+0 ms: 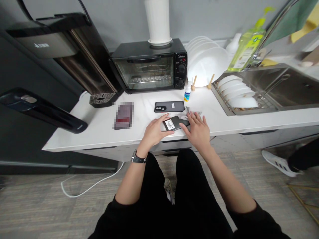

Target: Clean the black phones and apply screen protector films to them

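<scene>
A dark phone [176, 123] with a white barcode label lies at the front of the white counter. My left hand [156, 130] grips its left end between thumb and fingers. Over the right end is my right hand [198, 131], its thumb against the phone and its fingers pressed on a crumpled pale grey cloth [183, 114]. Part of the cloth is hidden under those fingers. Just behind lies a dark phone case [169, 106] with camera cutouts and a small white sticker. A small spray bottle [187, 92] with a blue and yellow label stands behind the cloth.
A blurred-out flat object [124, 115] lies to the left on the counter [99, 136]. Behind stand a black toaster oven [149, 68], a drinks machine [82, 59] and racked white plates [205, 64]. Bowls sit by the sink [279, 89]. Another person's shoe [277, 162] shows at right.
</scene>
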A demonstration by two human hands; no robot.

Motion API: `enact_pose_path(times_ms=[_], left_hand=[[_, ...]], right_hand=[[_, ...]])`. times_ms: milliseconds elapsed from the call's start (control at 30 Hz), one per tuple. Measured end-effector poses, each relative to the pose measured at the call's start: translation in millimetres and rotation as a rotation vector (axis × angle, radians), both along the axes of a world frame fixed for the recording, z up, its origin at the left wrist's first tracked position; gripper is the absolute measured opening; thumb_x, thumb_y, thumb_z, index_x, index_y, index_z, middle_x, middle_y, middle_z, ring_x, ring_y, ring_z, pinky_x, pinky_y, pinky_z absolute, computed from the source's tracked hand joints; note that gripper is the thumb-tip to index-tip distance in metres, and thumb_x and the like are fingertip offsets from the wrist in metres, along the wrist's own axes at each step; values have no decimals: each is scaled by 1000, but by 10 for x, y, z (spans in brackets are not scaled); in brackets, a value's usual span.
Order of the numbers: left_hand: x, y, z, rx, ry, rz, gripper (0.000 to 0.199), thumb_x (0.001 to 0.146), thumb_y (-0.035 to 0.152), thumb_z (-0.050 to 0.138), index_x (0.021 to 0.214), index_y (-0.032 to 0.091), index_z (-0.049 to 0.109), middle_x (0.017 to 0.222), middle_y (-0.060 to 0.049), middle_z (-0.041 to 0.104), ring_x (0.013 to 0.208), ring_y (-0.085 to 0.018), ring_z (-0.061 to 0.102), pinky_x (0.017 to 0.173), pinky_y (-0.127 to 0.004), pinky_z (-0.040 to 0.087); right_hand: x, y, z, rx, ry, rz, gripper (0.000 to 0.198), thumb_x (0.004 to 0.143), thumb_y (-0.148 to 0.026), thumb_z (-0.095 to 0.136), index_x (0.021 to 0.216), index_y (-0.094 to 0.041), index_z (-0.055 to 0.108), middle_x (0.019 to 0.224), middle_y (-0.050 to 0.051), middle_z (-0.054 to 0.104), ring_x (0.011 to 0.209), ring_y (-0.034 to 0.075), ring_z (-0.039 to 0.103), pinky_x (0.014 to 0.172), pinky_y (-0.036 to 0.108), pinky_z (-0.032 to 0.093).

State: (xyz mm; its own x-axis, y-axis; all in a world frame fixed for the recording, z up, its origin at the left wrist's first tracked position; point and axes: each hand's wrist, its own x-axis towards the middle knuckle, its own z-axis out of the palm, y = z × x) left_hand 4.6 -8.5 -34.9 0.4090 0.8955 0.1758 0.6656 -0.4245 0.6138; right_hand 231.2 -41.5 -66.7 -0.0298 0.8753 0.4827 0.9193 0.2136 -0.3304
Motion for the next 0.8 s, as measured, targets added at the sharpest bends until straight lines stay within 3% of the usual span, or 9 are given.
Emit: enact_pose_path(times_ms=[167,300,433,600,700,800], left_hand=[[-21,-2,-5,-7,8,12,81,87,31,81,160,27,47,155,-9,63,137,-32,62,118,-49,48],[-21,-10,2,-6,29,24,86,85,28,81,163,28,43,155,-9,62,137,-32,62,117,-48,49],[-8,-15,16,-11,7,-1,93,83,38,87,163,29,41,151,-7,66,140,-33,60,120,-50,45],[-3,4,3,-11,-21,-1,89,83,39,88,161,32,44,150,-4,67,140,-32,60,122,-51,43],[-3,15,-4,-8,-26,-12,91,83,38,88,161,31,43,149,-4,68,139,-32,61,122,-52,43],[-11,24,-10,4,-12,-16,88,85,34,85,162,28,43,151,-8,66,139,-33,62,121,-51,45]], right_hand=[[-567,-135,73,-36,-2,237,69,108,-62,43,148,-8,61,158,17,58,152,33,51,130,56,34],[-603,-372,76,-54,13,325,62,109,-58,45,152,-15,57,161,12,56,153,30,49,129,56,37],[-237,-399,18,-31,2,249,58,110,-56,44,155,-21,55,161,9,55,153,30,50,127,58,38],[124,-140,-15,-8,-29,-8,68,110,-60,39,156,-13,54,161,17,54,151,38,50,124,65,37],[4,0,8,-8,-33,-42,74,108,-64,40,153,-9,57,159,21,56,152,41,49,126,67,34],[-328,-15,50,-22,-31,100,72,108,-64,41,152,-10,58,157,19,58,152,37,49,129,63,32]])
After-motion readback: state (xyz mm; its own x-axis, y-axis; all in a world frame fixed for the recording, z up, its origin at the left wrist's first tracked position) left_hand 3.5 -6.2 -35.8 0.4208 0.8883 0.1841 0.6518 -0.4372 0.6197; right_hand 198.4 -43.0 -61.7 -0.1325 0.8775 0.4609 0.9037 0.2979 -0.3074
